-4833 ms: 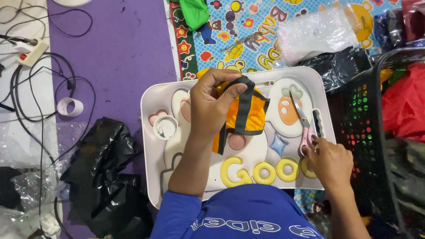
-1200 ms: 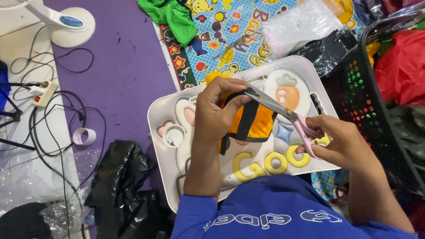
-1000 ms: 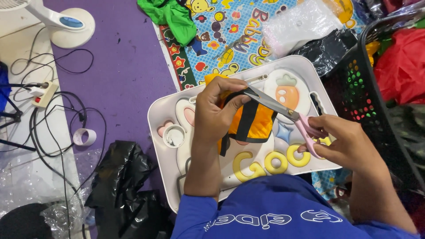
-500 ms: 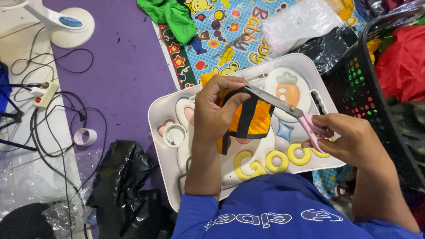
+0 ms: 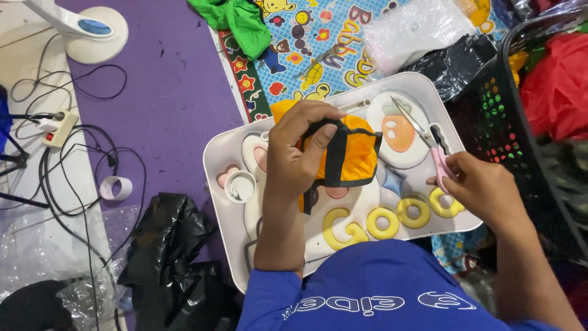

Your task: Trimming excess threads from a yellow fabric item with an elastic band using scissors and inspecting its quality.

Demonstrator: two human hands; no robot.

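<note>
Scissors (image 5: pixel 429 140) pinched in my right grip (image 5: pixel 474 187) at 3 o'clock; left grip (image 5: pixel 297 150) clutches orange-black cloth (image 5: pixel 355 156) over white tray (image 5: pixel 220 153).

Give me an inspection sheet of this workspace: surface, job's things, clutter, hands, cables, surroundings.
Surface: white lap tray with cartoon shapes and yellow rings, over a purple mat and a printed play mat.
Job's things: orange cloth piece with black trim; pink-handled scissors.
Clutter: small white cup on the tray; tape roll, black plastic bags, green cloth, clear bag.
Hands: left hand grips the cloth; right hand holds the scissors, blades clear of the cloth.
Cables: black cords and a power strip at left.
Surroundings: white lamp base; black basket holding red cloth.
</note>
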